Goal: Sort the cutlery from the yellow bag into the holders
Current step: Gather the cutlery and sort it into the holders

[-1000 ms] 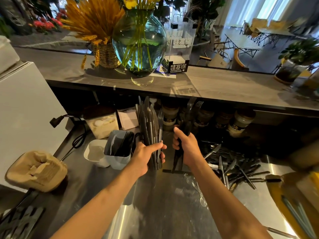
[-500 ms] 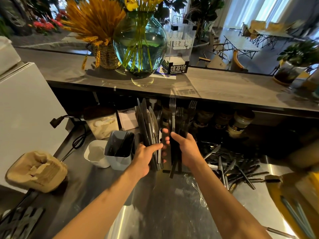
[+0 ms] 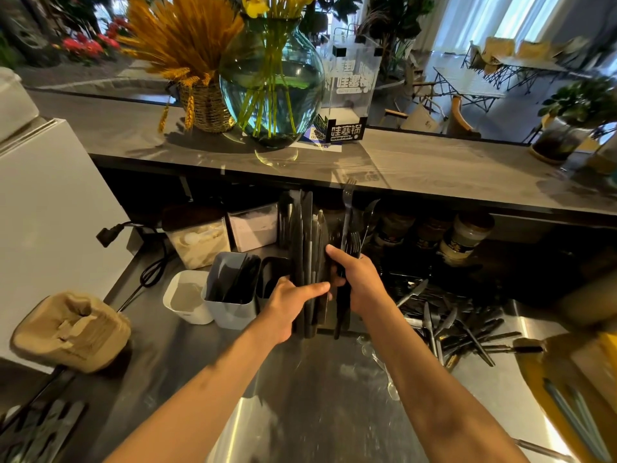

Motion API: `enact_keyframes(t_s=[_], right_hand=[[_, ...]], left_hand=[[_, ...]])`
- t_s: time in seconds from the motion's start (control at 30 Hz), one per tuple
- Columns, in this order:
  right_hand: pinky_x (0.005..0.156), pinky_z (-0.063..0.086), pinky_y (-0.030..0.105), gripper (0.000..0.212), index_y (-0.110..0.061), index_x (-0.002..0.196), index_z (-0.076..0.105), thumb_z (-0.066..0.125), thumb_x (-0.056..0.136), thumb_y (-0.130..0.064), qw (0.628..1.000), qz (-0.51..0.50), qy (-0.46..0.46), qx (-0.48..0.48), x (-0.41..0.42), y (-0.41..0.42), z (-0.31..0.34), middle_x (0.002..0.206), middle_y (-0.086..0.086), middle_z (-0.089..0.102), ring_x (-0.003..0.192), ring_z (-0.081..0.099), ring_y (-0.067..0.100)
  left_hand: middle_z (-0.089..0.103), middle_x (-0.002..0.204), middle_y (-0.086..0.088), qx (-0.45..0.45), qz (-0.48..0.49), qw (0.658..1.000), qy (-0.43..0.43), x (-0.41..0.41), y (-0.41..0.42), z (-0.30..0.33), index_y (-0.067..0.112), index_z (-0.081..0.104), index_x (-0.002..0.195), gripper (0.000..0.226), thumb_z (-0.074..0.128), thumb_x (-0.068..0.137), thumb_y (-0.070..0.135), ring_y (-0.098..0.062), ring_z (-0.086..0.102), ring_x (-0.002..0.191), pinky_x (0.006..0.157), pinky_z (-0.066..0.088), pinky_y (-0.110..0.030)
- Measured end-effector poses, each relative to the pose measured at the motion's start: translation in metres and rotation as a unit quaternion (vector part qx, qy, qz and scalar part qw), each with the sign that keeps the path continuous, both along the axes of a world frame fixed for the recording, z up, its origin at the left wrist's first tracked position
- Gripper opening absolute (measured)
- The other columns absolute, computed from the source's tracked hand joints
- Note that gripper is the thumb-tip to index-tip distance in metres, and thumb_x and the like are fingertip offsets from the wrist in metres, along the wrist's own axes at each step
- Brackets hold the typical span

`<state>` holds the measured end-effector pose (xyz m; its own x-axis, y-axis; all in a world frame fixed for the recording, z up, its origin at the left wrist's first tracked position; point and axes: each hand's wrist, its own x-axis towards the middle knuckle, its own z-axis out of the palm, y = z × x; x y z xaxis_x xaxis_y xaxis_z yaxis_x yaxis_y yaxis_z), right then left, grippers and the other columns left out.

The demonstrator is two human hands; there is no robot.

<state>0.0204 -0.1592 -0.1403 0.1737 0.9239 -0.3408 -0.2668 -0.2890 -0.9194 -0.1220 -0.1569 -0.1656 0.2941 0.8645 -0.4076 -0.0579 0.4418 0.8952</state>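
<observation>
My left hand (image 3: 289, 304) grips an upright bundle of dark knives (image 3: 305, 248) over the steel counter. Right beside it, my right hand (image 3: 359, 282) holds a few dark forks (image 3: 349, 225) upright, its fingers touching the knife bundle. To the left stand the holders: a grey one (image 3: 230, 305) with dark cutlery inside, a white one (image 3: 187, 297), and a dark one (image 3: 272, 272) partly hidden behind the knives. A loose pile of dark cutlery (image 3: 447, 325) lies on the counter at the right. The yellow bag (image 3: 574, 392) sits at the right edge with some cutlery in it.
A raised grey shelf (image 3: 434, 172) with a glass vase (image 3: 272, 88) and a sign overhangs the work area. Jars and plastic tubs (image 3: 197, 238) line the back under it. A brown pulp cup carrier (image 3: 70, 332) lies at left, by a white appliance.
My right hand has brought its forks left and up, from apart to right against the knife bundle. My left hand has kept its grip and shifted slightly right.
</observation>
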Motion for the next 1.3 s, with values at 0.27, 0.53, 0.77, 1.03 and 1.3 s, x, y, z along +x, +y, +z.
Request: enact_keyframes(t_s=[0.27,0.53,0.77,1.03,1.3], right_hand=[[0.056,0.047,0.025,0.017,-0.009,0.101,0.068,0.061,0.098,-0.024,0.999,-0.043,0.01,0.019,0.0,0.01,-0.006,0.071,-0.001,0.065,0.059,0.06,0.01],[0.048,0.038,0.023,0.027,-0.009,0.075,0.054,0.052,0.102,-0.012,0.992,0.027,0.1,0.069,-0.012,0.028,-0.002,0.058,0.001,0.046,0.047,0.043,0.011],[0.052,0.039,0.025,0.012,-0.007,0.09,0.059,0.063,0.098,-0.015,0.991,0.111,-0.068,-0.01,-0.033,0.04,-0.02,0.056,-0.001,0.049,0.051,0.044,0.013],[0.055,0.056,0.028,0.035,-0.014,0.118,0.054,0.074,0.09,-0.019,0.941,0.02,-0.335,-0.032,-0.038,0.039,-0.034,0.099,0.007,0.069,0.074,0.069,0.021],[0.054,0.051,0.022,0.015,-0.02,0.097,0.069,0.075,0.088,-0.03,0.919,-0.035,-0.393,0.011,-0.039,0.05,-0.023,0.076,-0.004,0.071,0.064,0.067,0.008]], left_hand=[[0.064,0.072,-0.009,-0.043,0.041,0.995,-0.084,-0.019,0.008,-0.006,0.005,0.065,0.103,0.012,0.065,0.092,0.01,-0.021,0.061,0.06,0.055,0.052,-0.035],[0.055,0.066,-0.007,-0.028,0.095,0.99,-0.103,-0.042,0.026,-0.016,0.007,0.059,0.09,0.006,0.063,0.094,0.008,-0.021,0.054,0.056,0.053,0.05,-0.033],[0.055,0.067,-0.008,-0.033,0.132,0.985,-0.105,-0.046,0.035,-0.014,0.003,0.059,0.09,0.009,0.065,0.093,0.009,-0.02,0.053,0.053,0.053,0.049,-0.033],[0.056,0.069,-0.009,-0.03,0.147,0.984,-0.1,-0.046,0.042,-0.013,0.001,0.059,0.093,0.01,0.063,0.095,0.009,-0.02,0.054,0.054,0.05,0.05,-0.033],[0.055,0.07,-0.007,-0.021,0.158,0.979,-0.125,-0.052,0.048,-0.01,0.004,0.058,0.095,0.009,0.063,0.095,0.011,-0.019,0.053,0.056,0.053,0.049,-0.033]])
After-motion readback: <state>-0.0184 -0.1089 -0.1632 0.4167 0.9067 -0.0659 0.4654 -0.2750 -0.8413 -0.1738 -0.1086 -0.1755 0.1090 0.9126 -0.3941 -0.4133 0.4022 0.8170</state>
